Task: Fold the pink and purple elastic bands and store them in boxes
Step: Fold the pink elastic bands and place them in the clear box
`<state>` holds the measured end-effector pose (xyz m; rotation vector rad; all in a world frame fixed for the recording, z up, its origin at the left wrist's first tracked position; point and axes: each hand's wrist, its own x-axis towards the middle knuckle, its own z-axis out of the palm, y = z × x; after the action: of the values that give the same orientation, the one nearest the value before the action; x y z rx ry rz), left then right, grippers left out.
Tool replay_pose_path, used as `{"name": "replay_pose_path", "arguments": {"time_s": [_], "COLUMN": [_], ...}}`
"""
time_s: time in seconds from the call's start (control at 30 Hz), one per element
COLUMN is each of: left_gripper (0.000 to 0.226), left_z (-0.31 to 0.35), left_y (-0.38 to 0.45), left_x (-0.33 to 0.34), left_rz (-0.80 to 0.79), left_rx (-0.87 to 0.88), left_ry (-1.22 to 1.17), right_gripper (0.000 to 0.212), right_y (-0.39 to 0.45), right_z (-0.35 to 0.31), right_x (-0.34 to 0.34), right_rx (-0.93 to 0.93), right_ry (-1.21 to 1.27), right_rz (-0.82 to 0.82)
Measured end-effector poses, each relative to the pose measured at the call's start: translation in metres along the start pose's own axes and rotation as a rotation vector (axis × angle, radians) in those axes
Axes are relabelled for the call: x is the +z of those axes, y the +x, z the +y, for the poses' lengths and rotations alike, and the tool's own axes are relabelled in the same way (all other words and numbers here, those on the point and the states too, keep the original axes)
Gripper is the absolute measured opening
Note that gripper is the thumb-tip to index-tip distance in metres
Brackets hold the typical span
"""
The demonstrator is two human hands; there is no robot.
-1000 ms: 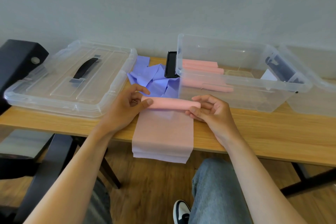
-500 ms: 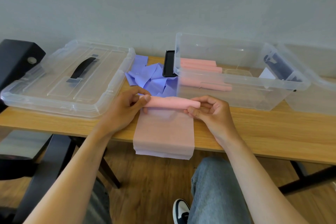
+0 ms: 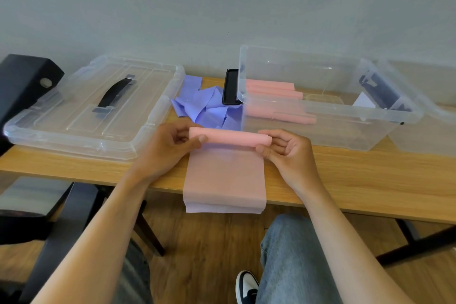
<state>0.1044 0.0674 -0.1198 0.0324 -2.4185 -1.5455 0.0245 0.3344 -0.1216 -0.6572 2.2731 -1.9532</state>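
Fingers (image 3: 197,141) of both hands pinch the ends of a half-rolled pink band (image 3: 229,136): the left hand (image 3: 167,145) curls round its nine-o'clock end, thumb in front, and the right hand (image 3: 288,150) curls round its three-o'clock end. Roll lies on the bench (image 3: 370,175) near the front edge, long axis running nine to three, square across the person. Loose tail (image 3: 224,175) of the band runs from the roll toward six o'clock, flat on the bench, then hangs over the edge; a paler, purplish layer shows at its lower hem. Both hands sit about equally near the roll, one per end, so the next turn would likely draw the roll toward six o'clock, along the tail and across the long axis, with both hands working evenly; uneven pull could skew the roll.

At twelve o'clock of the roll, unfolded purple bands (image 3: 209,108) lie in a heap. At one to two o'clock stands an open clear box (image 3: 345,131) just beside the right hand, holding several finished pink rolls (image 3: 274,92) that lie the same way. A black clip (image 3: 230,86) hangs on the box's left wall. At ten o'clock rests a clear lid (image 3: 74,126) with a black handle (image 3: 114,92). A second clear box (image 3: 429,116) stands at three o'clock.
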Motion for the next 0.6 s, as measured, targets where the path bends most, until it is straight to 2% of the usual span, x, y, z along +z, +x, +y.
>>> {"name": "replay_pose_path", "arguments": {"time_s": [0.1,0.2,0.4,0.5,0.6], "left_gripper": [0.032,0.022,0.023,0.022,0.031], "left_z": [-0.001,-0.002,-0.002,-0.001,-0.006], "left_y": [-0.001,0.000,0.001,0.000,0.003], "left_x": [0.000,0.002,0.000,0.001,0.002], "left_rz": [-0.009,-0.001,-0.018,0.008,0.034], "left_rx": [-0.011,-0.019,0.010,0.002,-0.014], "left_ry": [-0.049,-0.047,-0.117,-0.101,-0.066], "right_gripper": [0.021,0.016,0.025,0.021,0.035], "right_y": [0.002,0.001,0.001,0.001,0.001], "right_z": [0.000,-0.003,-0.010,-0.007,-0.005], "right_x": [0.003,0.002,-0.004,-0.002,-0.002], "right_rx": [0.024,0.062,0.155,0.136,0.090], "right_ry": [0.016,0.047,0.254,0.234,0.187], "right_rz": [0.037,-0.027,-0.066,-0.040,-0.006]}}
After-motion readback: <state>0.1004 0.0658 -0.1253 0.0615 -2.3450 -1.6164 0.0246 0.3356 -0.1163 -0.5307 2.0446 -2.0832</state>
